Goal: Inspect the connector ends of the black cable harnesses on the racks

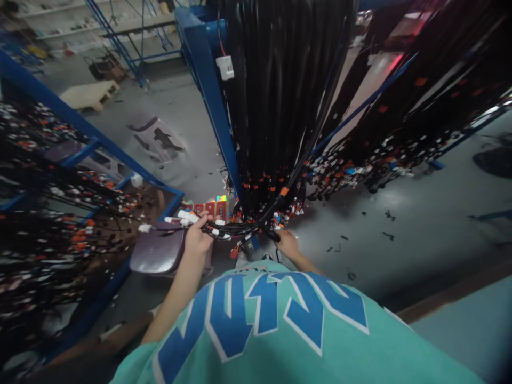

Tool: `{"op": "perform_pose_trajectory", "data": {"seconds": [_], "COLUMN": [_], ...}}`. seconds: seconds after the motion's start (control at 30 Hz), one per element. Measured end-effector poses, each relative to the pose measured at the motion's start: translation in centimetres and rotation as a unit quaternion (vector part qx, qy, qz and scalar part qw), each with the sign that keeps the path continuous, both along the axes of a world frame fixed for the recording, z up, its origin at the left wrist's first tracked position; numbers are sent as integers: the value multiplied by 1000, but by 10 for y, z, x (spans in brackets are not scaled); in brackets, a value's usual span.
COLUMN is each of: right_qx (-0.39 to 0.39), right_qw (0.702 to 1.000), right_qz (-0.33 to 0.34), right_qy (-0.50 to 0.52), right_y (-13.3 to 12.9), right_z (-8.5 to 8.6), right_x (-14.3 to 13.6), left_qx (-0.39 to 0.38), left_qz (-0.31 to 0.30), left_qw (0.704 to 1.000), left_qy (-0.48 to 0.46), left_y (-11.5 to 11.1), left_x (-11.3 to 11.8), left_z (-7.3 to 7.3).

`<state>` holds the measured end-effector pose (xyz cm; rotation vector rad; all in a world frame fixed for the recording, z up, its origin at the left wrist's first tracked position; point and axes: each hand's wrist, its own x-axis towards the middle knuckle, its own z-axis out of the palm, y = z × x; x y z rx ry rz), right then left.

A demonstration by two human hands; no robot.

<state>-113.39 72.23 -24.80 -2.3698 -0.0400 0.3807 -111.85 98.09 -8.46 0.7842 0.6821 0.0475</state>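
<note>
Cables (236,229) with white plugs (an orange band too) run between both hands: the left hand (199,238) grips wires, the right hand (287,244) grasps a black section.

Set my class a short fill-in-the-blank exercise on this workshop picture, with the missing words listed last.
1. The left hand holds thin, dark wires tipped mainly with ____ plastic connectors.
2. The right hand grips a thick ____ cable.
3. The teal shirt shows large ____ letters edged in white.
4. The pale, slatted pallet on the grey floor is made of ____.

Missing words: white; black; blue; wood.
</note>
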Motion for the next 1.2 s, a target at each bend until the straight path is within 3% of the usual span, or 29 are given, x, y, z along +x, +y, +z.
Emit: {"op": "perform_pose_trajectory", "data": {"seconds": [0.1,0.2,0.3,0.37,0.4,0.47,0.53,0.57,0.67,0.77,0.83,0.87,0.97,1.0,1.07,1.2], "right_qx": [-81,-169,-189,-171,-161,-146,-139,-135,-111,-73,-51,-44,-41,-44,-43,-26], "right_qw": [995,971,944,929,920,900,887,885,894,903,899,894,883,884,893,904], "right_qz": [-34,-62,-102,-128,-138,-148,-138,-126,-90,-42,19,54,138,152,166,192], "right_qy": [-54,-156,-250,-303,-330,-382,-418,-428,-425,-421,-434,-442,-448,-440,-416,-381], "right_y": [-30,-54,-71,-79,-82,-87,-89,-89,-86,-77,-70,-66,-58,-57,-56,-56], "right_z": [12,34,61,77,84,96,107,112,128,144,153,157,165,167,171,176], "right_x": [-7,-19,-30,-34,-35,-36,-36,-37,-39,-44,-48,-49,-54,-54,-54,-51], "left_qx": [-48,-45,-27,11,69,235,375,411,416,385,317,253,51,5,-43,-62], "left_qz": [-20,-67,-202,-324,-389,-493,-546,-550,-545,-531,-562,-614,-739,-746,-724,-671], "left_qw": [992,981,958,918,886,813,746,727,708,716,724,715,662,658,681,729], "left_qy": [115,177,199,228,241,205,77,-10,-168,-238,-245,-218,-115,-99,-101,-120], "left_y": [-2,-10,-20,-25,-27,-33,-45,-55,-99,-154,-186,-198,-216,-217,-213,-201], "left_x": [0,-5,-19,-27,-30,-29,-22,-17,-4,10,19,23,29,28,26,20], "left_z": [-32,-60,-79,-84,-83,-71,-46,-29,21,51,54,52,43,40,37,39]}}
